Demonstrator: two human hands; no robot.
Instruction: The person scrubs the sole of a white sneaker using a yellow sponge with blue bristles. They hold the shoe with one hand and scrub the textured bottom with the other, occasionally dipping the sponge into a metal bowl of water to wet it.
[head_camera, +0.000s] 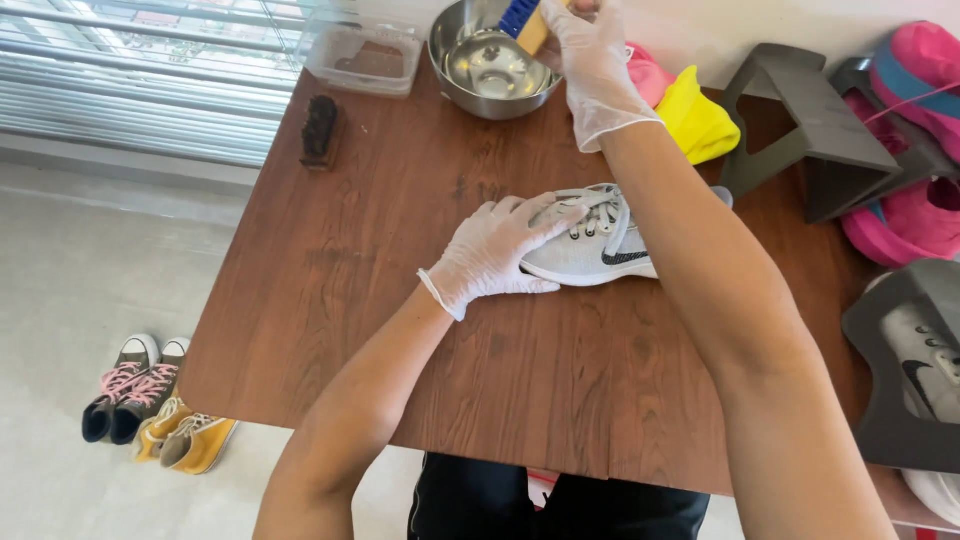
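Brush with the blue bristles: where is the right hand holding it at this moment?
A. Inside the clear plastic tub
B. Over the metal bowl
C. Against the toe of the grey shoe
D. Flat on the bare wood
B: the right hand holds the brush above the metal bowl, while the left hand steadies the grey shoe on the table.

Bright, even daylight enters through the window blinds (140, 80) at upper left. The steel bowl (490, 65) shows soft glare. Shadows are faint. Focus is sharp, with slight wide-angle stretching at the edges.
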